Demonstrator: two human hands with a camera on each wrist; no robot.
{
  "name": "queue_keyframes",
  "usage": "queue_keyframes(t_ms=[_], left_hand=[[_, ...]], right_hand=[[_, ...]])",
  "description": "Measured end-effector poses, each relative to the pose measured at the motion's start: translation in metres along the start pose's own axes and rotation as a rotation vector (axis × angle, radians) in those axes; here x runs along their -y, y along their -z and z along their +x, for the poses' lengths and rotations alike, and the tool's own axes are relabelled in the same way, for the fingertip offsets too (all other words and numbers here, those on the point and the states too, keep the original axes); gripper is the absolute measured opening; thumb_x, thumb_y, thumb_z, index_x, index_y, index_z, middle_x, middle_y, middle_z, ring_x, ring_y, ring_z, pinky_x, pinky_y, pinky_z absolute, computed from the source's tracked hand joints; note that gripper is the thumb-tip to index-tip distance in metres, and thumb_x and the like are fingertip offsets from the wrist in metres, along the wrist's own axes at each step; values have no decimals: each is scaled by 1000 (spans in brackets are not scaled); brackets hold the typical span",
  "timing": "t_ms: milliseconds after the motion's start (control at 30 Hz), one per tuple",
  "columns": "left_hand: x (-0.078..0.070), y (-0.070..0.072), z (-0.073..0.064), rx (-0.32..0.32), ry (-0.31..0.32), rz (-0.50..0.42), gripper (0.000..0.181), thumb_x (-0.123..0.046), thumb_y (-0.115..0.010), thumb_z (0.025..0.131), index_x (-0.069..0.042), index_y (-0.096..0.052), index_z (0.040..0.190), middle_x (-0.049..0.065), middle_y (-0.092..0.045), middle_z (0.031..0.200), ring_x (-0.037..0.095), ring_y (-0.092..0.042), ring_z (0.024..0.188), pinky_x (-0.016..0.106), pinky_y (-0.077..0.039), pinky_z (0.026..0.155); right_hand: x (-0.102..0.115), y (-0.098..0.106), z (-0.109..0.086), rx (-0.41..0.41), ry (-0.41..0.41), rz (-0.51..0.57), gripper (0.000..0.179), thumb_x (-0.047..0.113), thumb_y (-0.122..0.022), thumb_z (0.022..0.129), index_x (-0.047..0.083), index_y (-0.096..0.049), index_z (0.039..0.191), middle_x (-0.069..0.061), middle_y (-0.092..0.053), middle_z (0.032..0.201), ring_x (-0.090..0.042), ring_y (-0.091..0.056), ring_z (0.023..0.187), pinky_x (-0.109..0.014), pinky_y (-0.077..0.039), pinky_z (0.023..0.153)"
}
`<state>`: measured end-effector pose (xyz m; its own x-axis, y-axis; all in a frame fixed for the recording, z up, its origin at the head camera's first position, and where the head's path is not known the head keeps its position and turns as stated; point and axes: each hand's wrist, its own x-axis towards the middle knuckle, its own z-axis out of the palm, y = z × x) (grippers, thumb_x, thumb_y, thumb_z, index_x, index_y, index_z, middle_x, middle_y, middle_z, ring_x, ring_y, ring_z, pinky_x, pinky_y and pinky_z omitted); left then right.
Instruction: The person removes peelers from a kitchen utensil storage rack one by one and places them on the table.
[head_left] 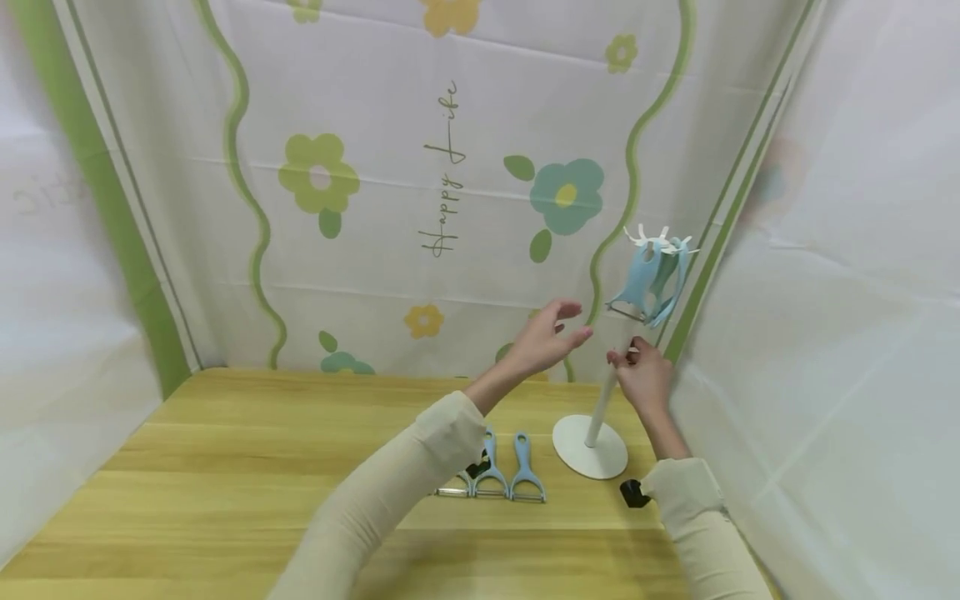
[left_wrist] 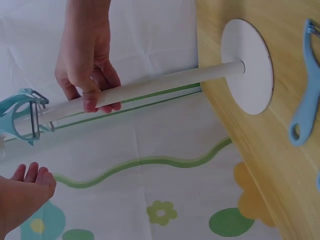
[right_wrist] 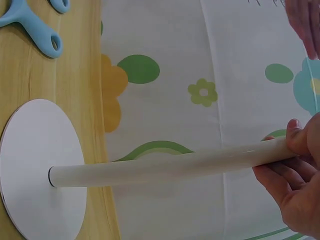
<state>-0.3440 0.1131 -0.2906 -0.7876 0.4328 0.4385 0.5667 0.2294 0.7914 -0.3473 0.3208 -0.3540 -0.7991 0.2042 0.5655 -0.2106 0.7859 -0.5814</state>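
Observation:
A white stand has a round base (head_left: 570,446), an upright pole (head_left: 600,408) and a ring of white hooks (head_left: 656,242) on top. Light blue peelers (head_left: 641,279) hang from those hooks, their blades downward. My right hand (head_left: 645,379) holds the pole below them, thumb on one side and fingers on the other, as the right wrist view shows on the pole (right_wrist: 165,167). To the left of the hanging peelers, my left hand (head_left: 542,340) is in the air with its fingers loosely bent, touching nothing.
Several light blue peelers (head_left: 522,458) lie side by side on the wooden table (head_left: 247,467), left of the base, partly behind my left sleeve. Black pieces (head_left: 634,493) appear by both cuffs. A flowered cloth (head_left: 360,250) hangs behind; white cloth (head_left: 825,375) bounds the right.

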Motion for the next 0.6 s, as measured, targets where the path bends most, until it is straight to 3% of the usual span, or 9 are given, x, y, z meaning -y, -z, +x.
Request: queue_keyframes(t_ms=[200,367,467,600], left_hand=[[-23,-9,26,-22,-44,-61,55,-25,-62,100,-1,-42,146,14,-51,149,23,-46,141,32,-39,116],[-37,-16,42,-52,-85,-18,54,-23,-61,100,-1,-43,146,13,-53,147,22,-48,139,30,-40,115],[-43,-18,50,-60,-82,9,52,-22,-60,101,-2,-44,146,11,-54,146,20,-49,138,25,-41,113],[-51,-20,59,-44,-65,-26,49,-22,-59,101,-2,-45,144,13,-57,142,21,-54,132,26,-45,109]], right_hand=[[0,1,0,5,3,0,18,13,-67,94,-3,-67,100,-23,-75,93,-38,-73,90,-53,-59,74],[-1,2,0,-3,21,-7,17,14,-69,93,-2,-67,97,-22,-75,91,-38,-73,89,-54,-58,77],[-2,0,0,-14,38,-15,16,14,-69,92,-3,-67,94,-22,-75,90,-38,-73,88,-54,-58,78],[-3,-1,1,-21,38,-13,16,14,-68,93,-2,-68,91,-22,-75,87,-38,-74,86,-54,-58,75]])
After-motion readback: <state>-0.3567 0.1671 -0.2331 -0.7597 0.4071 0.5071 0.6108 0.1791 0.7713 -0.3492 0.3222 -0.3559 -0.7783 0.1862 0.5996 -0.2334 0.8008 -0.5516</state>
